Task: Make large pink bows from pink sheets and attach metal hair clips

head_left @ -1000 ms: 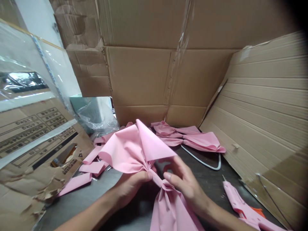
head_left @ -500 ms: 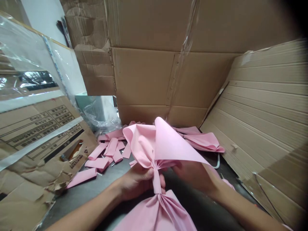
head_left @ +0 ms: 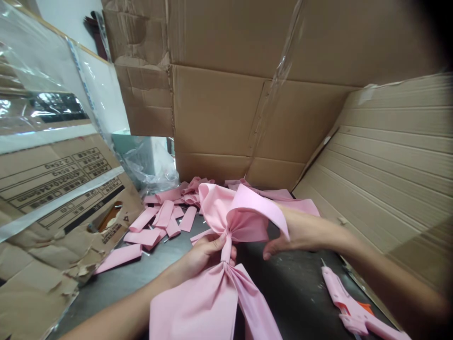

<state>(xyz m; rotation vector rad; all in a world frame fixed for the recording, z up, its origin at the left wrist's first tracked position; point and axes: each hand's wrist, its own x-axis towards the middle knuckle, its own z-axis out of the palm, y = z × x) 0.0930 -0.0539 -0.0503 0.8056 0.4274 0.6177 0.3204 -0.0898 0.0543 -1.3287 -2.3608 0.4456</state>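
Observation:
A pink fabric bow (head_left: pixel 198 302) is upright in the middle, gathered at a narrow wrapped centre, with loops above and tails below. My left hand (head_left: pixel 208 252) is closed around that gathered centre, its thumb pressing on the front. To the right, my right hand (head_left: pixel 293 231) is behind the bow's curled upper loop. Its thumb sticks out downward, away from the fabric, and the other fingers are partly hidden by the loop; it looks open. Beneath the right forearm, a pink glue gun (head_left: pixel 348 302) lies on the dark table (head_left: pixel 293 288).
Several folded pink fabric strips (head_left: pixel 164 215) lie on the left of the table. More pink pieces (head_left: pixel 300 205) lie at the back right. Cardboard panels (head_left: pixel 219 108) enclose the back and right, and a printed cardboard box (head_left: pixel 71 189) stands left, near clear plastic wrap (head_left: pixel 152 163).
My right hand has moved from close behind the knot, up and to the right. The upper right loop has curled back, and the glue gun has come into view.

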